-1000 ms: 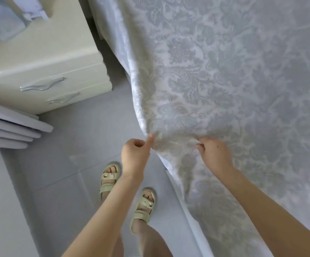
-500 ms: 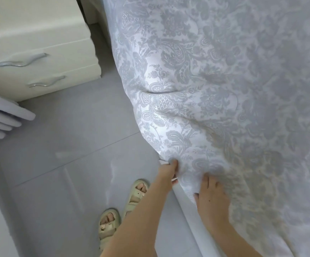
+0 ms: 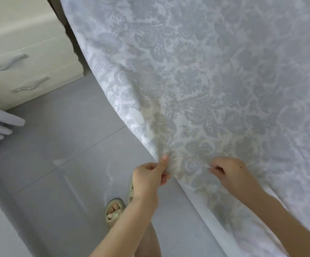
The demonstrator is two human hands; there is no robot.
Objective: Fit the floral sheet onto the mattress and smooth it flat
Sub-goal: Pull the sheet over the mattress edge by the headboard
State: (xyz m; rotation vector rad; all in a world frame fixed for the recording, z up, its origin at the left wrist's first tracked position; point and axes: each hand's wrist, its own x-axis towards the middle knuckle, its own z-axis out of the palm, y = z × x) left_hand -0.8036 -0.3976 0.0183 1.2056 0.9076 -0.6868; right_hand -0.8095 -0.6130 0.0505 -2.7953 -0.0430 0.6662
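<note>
Head view: left hand (image 3: pixel 147 176), right hand (image 3: pixel 231 173) pinched floral sheet (image 3: pixel 206 80) edge; sandal (image 3: pixel 130 190) mostly hidden behind left wrist.

Drawers (image 3: pixel 32 60) left — sheet (image 3: pixel 215 86) right — floor (image 3: pixel 61 164) between.

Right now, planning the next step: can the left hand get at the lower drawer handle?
Probably not: the left hand pinches the sheet, and the handle lies far off across the floor.

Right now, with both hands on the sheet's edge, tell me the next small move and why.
Probably pull the edge gently down and toward you. The left hand and right hand both pinch the floral sheet at its hanging edge, and creases gather just above the left hand's grip.
</note>
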